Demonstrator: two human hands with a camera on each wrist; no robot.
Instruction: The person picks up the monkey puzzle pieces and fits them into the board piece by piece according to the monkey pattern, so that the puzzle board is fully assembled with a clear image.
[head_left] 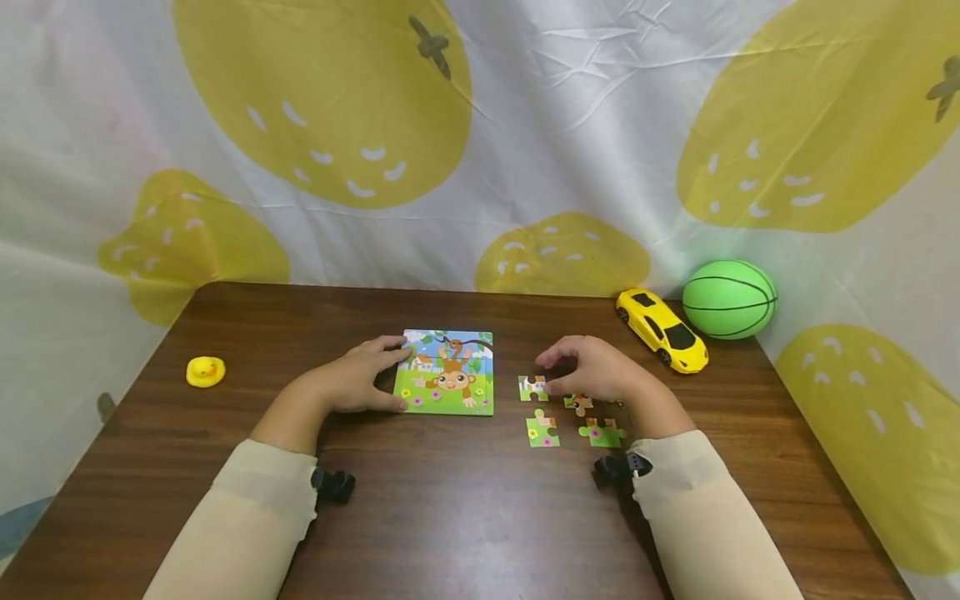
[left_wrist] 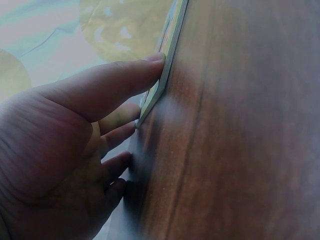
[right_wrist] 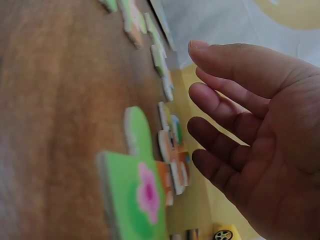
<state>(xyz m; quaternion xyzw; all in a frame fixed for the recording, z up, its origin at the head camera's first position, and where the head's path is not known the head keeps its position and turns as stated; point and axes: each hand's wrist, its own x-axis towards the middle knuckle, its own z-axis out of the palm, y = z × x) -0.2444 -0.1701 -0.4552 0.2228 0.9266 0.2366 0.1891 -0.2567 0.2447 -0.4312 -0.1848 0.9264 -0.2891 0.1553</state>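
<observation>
A square puzzle board (head_left: pixel 444 372) with a monkey picture lies on the table. My left hand (head_left: pixel 358 377) rests at its left side, the thumb on the near left corner and the fingers spread along the far part of that edge. In the left wrist view, the thumb touches the board's rim (left_wrist: pixel 172 52). My right hand (head_left: pixel 592 368) hovers over loose jigsaw pieces, its fingers loosely bent and nothing between them. Beneath and beside it lie a white-and-green piece (head_left: pixel 532 388), a brown piece (head_left: pixel 579 404), a yellow-flowered piece (head_left: pixel 542 429) and a pink-flowered piece (head_left: pixel 602 433).
A yellow toy car (head_left: pixel 662 330) and a green ball (head_left: pixel 730 299) stand at the back right of the brown table (head_left: pixel 450 517). A small yellow rubber duck (head_left: pixel 205 371) sits at the left. A patterned cloth (head_left: pixel 525 150) hangs behind.
</observation>
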